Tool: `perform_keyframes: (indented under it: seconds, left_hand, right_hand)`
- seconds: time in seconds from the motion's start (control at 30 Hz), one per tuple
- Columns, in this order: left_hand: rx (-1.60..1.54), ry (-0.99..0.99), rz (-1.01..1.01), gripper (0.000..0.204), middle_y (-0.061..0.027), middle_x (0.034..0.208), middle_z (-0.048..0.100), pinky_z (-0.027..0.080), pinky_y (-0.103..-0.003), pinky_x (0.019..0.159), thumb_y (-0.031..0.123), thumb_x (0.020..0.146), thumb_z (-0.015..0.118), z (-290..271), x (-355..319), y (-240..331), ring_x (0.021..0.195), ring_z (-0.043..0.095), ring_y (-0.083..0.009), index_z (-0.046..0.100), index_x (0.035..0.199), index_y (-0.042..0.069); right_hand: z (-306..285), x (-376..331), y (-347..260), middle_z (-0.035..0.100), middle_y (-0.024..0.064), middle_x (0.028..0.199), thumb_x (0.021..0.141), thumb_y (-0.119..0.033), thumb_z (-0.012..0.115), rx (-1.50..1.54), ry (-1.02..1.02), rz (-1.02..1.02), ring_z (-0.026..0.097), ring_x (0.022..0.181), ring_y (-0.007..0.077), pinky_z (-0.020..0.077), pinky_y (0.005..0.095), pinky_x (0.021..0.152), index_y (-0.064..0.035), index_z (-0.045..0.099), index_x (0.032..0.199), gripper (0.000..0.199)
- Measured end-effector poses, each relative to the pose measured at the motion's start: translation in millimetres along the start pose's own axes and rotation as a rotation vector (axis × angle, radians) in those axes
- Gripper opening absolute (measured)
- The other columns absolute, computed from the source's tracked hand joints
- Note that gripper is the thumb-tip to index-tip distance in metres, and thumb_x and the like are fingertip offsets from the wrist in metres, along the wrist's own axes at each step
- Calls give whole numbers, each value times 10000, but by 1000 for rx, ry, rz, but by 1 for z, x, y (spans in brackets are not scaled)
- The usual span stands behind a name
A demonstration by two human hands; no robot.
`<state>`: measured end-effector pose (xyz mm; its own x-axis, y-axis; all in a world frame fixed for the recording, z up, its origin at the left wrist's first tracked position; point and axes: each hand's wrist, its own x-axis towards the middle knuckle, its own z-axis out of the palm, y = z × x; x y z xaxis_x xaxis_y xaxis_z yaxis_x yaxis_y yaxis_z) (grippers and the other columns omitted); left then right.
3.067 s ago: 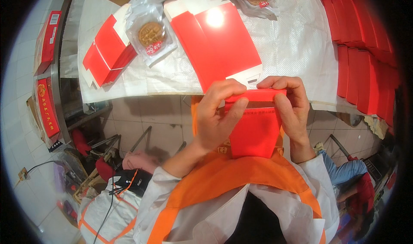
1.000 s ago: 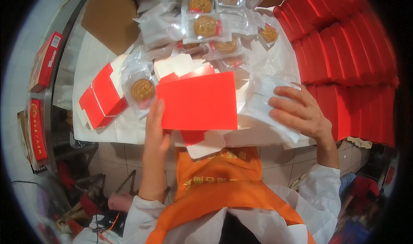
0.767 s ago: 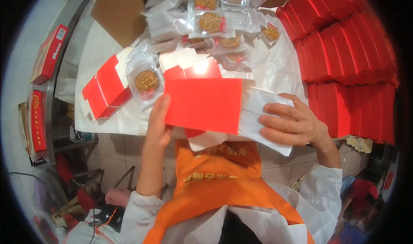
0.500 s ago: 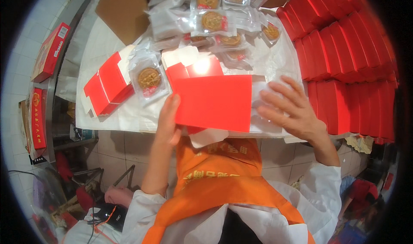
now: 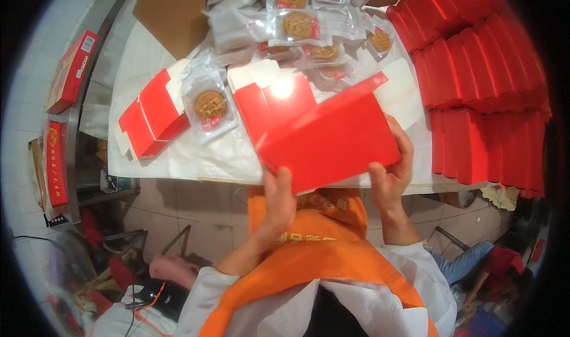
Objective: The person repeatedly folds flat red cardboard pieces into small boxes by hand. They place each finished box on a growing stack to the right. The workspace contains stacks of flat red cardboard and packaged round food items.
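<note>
A red carton box [image 5: 335, 144] is held between my two hands over the table's front edge, tilted with its right end higher. My left hand [image 5: 279, 197] grips its lower left corner, the thumb on the near face. Around the right end curls my right hand [image 5: 393, 168], thumb in front and fingers behind. Just behind the box lie flat red cartons [image 5: 276, 99] with white flaps. To their left rests a wrapped mooncake [image 5: 211, 106] in a clear tray, beside a strapped bundle of folded red cartons [image 5: 153, 116].
Wrapped mooncakes [image 5: 298, 25] are heaped at the back middle, by a brown cardboard flap [image 5: 169, 16]. Rows of red boxes [image 5: 475, 70] stand stacked along the right. A metal-edged shelf at left bears a red box [image 5: 70, 73]. Another person's arm [image 5: 478, 286] shows at lower right.
My right hand, open beside the box's right end before, now grips that end. The box has tilted up to the right, and its white end flap no longer shows.
</note>
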<state>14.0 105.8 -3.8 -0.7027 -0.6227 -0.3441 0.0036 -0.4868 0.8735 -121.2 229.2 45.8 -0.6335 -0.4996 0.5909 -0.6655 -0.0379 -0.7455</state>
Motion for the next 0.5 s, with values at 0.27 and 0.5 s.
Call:
perform_keyframes:
  seconds: [0.27,0.5]
  left_hand:
    - [-121,-16,258,765,-167,1373,234,335,-304,953,53,737,629,-22,-34,-3,1185,361,-249,199,1369,33]
    - [449,-487,337,387,-169,1178,465,401,-299,856,153,762,669,-37,-17,7,1048,482,-257,536,1099,16]
  right_hand:
    - [-24,-16,12,639,119,869,793,44,551,336,-407,177,613,794,184,473,266,748,24,459,1171,390]
    - [18,-74,7,489,218,1191,756,38,573,644,-320,417,549,1035,264,427,349,881,-15,517,883,150]
